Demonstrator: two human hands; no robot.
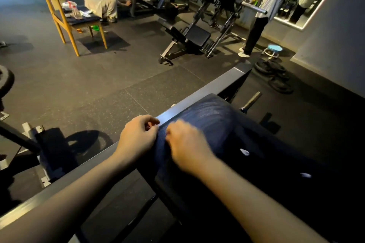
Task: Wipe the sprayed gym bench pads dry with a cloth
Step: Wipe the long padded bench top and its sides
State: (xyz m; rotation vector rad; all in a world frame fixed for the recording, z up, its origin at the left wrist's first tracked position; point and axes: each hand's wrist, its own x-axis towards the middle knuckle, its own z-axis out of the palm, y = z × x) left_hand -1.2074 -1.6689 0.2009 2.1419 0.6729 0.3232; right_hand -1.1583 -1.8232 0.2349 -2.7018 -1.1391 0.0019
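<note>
A dark blue cloth (207, 116) lies spread over the upper end of a black bench pad (266, 163), which runs from the centre to the lower right. My left hand (138, 138) is at the cloth's left edge beside a grey metal rail (209, 89), with thumb and forefinger pinching the cloth. My right hand (187, 148) is blurred with motion and rests on the cloth just to the right, its fingers curled into the fabric. Two small white spots (245, 152) show on the pad's bare surface.
A wooden chair (59, 16) with bottles and bags stands at the back left, and a person crouches behind it (100, 0). Another person stands by a weight machine (207, 31) at the back right. A blue stool (274, 48) and weight plates (276, 77) lie on the floor.
</note>
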